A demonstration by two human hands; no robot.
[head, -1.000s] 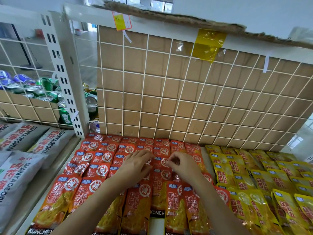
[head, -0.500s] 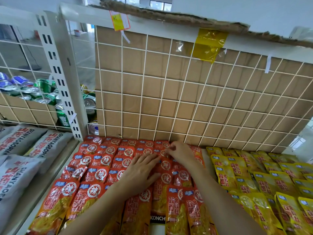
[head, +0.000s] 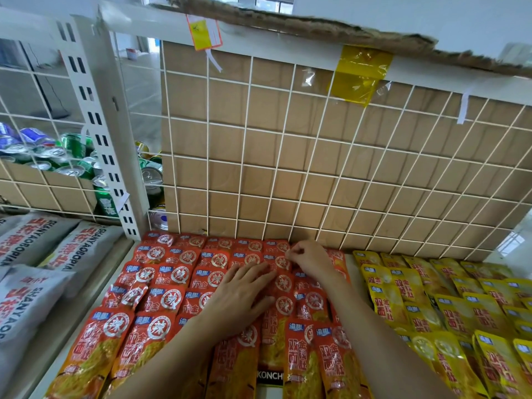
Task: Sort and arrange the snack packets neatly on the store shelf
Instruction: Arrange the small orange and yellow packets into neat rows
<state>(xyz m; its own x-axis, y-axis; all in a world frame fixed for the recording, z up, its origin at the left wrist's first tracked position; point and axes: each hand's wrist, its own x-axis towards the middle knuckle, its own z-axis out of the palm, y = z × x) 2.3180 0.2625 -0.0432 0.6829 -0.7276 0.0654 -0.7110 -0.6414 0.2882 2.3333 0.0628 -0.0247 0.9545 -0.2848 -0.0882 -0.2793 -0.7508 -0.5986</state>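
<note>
A white wire grid [head: 316, 168] backed with brown cardboard closes the far side of the shelf [head: 86, 312], giving the rows something to butt against. The red packets [head: 161, 300] fill the middle of the shelf in overlapping rows, each one lapped over the one behind so its label shows. The yellow packets [head: 426, 306] lie the same way on the right, with a narrow bare strip keeping the two kinds apart. Grey bags [head: 26, 298] lie on the left, and drink cans [head: 72, 156] stand beyond the grid at far left.

The left hand [head: 241, 295] lies flat on the red rows, fingers straight and slightly spread, probably pinning them so they do not slide. The right hand [head: 309, 259] reaches to the far rows near the grid. Its fingers are curled in, and the thumb and forefinger seem to pinch the top edge of one of the red packets, likely to square it with its neighbours.
</note>
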